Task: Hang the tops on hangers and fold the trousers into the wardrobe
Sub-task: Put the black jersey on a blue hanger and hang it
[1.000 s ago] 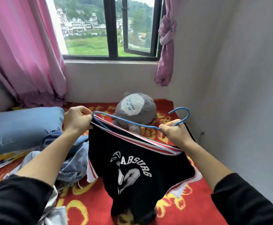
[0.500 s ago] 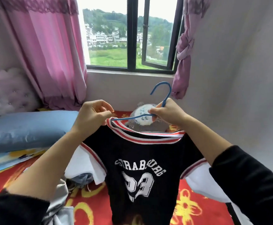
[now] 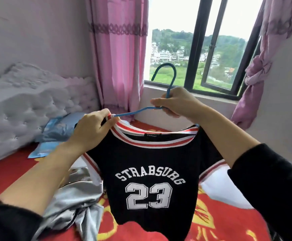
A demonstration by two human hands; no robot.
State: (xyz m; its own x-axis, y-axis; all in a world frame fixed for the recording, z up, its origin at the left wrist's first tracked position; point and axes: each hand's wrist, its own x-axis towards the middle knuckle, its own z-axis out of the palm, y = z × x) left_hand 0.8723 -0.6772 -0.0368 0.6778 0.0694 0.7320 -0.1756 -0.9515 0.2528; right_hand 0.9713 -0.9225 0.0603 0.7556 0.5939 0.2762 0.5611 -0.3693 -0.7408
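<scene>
Head cam: a person is holding up a black top (image 3: 147,164) on a blue hanger (image 3: 133,111) over the bed w/ both hands. L hand (image 3: 93,129) is pinching the red-and-white striped collar (image 3: 152,144) on its own side, thumb and fingers (image 3: 107,112) curling round the rib right where the hanger's wire arm is entering the neck opening. R hand (image 3: 174,101) is gripping the hanger at the base of the hook, fingers (image 3: 156,102) wrapping round the wire, hook sticking up above the knuckles in front of the window (image 3: 202,49). Top is hanging below both hands, front facing the cam, "STRABSURG 23" in white, hem reaching down in front of the red bed cover (image 3: 11,173). Its far shoulder is passing behind the R wrist, so can't tell how the hanger is sitting there. A silver garment (image 3: 79,193) is lying crumpled on the cover under the L forearm, beside the top; a blue pillow (image 3: 61,126) is resting near the tufted headboard (image 3: 28,101); a pink curtain (image 3: 119,58) is hanging beside the window.
</scene>
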